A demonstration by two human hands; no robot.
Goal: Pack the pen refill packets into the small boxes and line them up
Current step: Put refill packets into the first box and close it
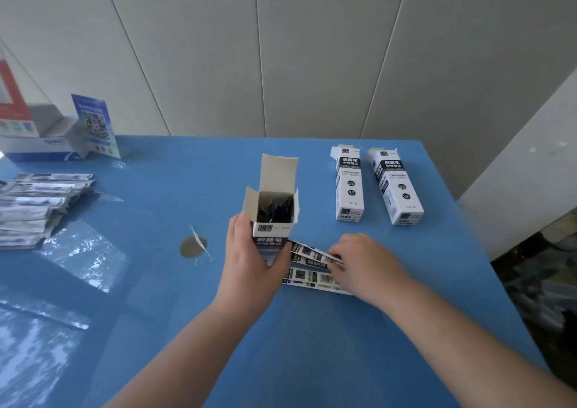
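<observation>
My left hand [249, 251] grips an upright small white box [273, 217] at mid-table. Its top flaps stand open and dark refill packets show inside. Just right of it, a few refill packets [309, 270] lie flat on the blue table [312, 345]. My right hand [365, 260] rests on them, fingertips pinching the top packet's end. Two more small boxes [349, 185] [398, 189] lie flat side by side at the back right.
A stack of refill packets [37, 207] sits at the left edge. Behind it are a white-and-blue carton [37, 145] and a QR-code card [95, 126]. A round brown spot [192, 246] marks the table. The table's right edge drops off near the boxes.
</observation>
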